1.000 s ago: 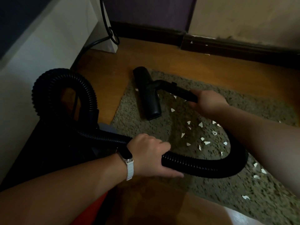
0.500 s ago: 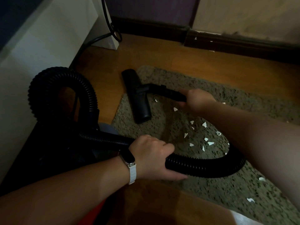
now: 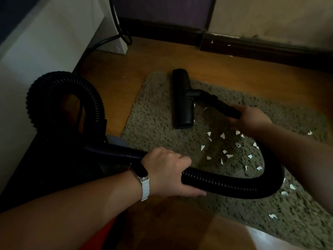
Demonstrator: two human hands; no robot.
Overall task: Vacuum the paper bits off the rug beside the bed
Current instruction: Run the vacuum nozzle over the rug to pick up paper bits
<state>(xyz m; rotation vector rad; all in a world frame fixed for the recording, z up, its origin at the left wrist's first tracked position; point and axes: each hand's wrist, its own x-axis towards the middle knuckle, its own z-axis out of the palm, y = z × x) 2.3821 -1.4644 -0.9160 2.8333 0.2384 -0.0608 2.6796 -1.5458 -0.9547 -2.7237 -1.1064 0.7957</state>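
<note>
A shaggy olive rug [image 3: 155, 121] lies on the wooden floor, strewn with several white paper bits [image 3: 228, 156] in its middle and right part. A black vacuum floor nozzle [image 3: 182, 98] rests flat on the rug's far left part. My right hand [image 3: 252, 118] grips the black wand [image 3: 221, 105] joined to the nozzle. My left hand [image 3: 169, 172], with a white-strapped watch on its wrist, is closed around the ribbed black hose [image 3: 225, 183], which curves under my right forearm and loops up at the left.
The white bed side [image 3: 36, 56] rises at the left, with a black cable [image 3: 115, 24] running down by its corner. A dark skirting board [image 3: 252, 49] lines the far wall. The dark vacuum body [image 3: 59, 159] sits at the lower left.
The nozzle went left toward the rug's edge, then came back right onto the rug. My left hand has kept its hold on the hose.
</note>
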